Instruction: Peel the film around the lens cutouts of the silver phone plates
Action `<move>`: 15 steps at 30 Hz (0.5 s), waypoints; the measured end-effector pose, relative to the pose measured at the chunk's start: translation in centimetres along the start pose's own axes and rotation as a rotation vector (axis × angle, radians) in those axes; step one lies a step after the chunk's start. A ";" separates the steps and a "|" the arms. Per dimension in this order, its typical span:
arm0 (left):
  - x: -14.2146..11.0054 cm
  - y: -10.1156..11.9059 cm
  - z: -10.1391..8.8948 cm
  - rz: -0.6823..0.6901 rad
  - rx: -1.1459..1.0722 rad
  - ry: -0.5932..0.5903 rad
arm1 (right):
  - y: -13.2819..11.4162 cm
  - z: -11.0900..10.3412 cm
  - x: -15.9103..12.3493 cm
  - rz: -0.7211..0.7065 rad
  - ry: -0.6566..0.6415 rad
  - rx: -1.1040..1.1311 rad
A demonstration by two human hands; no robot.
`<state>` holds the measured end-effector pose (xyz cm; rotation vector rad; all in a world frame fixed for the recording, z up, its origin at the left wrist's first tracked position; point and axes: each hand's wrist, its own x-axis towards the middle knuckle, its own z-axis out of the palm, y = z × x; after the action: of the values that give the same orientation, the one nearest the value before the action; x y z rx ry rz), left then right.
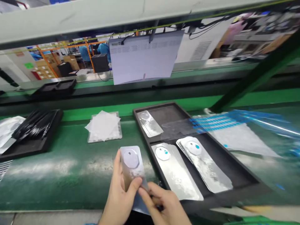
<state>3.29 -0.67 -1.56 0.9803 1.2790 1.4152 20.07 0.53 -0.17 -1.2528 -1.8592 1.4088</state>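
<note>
A shiny silver phone back panel with a round camera area near its top is held tilted above the green bench. My left hand grips it, thumb across the front and fingers along the left edge. My right hand is closed at its lower right edge, thumb and index finger pinching there. Something dark shows between the right fingers, too hidden to name. Just right of my hands, a black tray carries a fanned stack of similar panels, another group of panels and smaller ones at the back.
White square sheets lie stacked behind my hands. A second black tray with black plastic bags stands at the left. Clear film with blue tabs overlaps the right tray. A green post slants across the right; paper hangs ahead.
</note>
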 end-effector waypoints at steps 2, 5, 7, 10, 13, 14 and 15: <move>-0.5 -0.4 1.2 0.017 0.010 -0.009 | -1.0 -3.1 0.8 -0.016 0.099 -0.050; -0.4 -1.6 0.7 0.042 0.279 0.002 | -2.9 -9.3 4.1 -0.086 0.292 -0.343; 0.0 -2.5 -0.2 0.065 0.460 0.004 | -3.8 -13.0 7.7 -0.036 0.289 -0.512; 0.4 -3.4 -1.1 0.086 0.541 0.003 | -4.1 -16.1 13.5 0.087 0.319 -0.619; 0.7 -3.5 -1.3 0.065 0.549 -0.040 | -3.6 -16.4 17.7 0.204 0.276 -0.707; 0.7 -3.5 -1.4 0.055 0.550 -0.053 | -3.4 -16.2 18.6 0.232 0.252 -0.735; 0.8 -3.4 -1.4 0.049 0.548 -0.056 | -3.3 -16.0 19.2 0.258 0.235 -0.765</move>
<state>2.23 -0.23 -5.14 1.4085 1.6502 1.0776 22.90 24.84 5.75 -1.9712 -2.1956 0.5933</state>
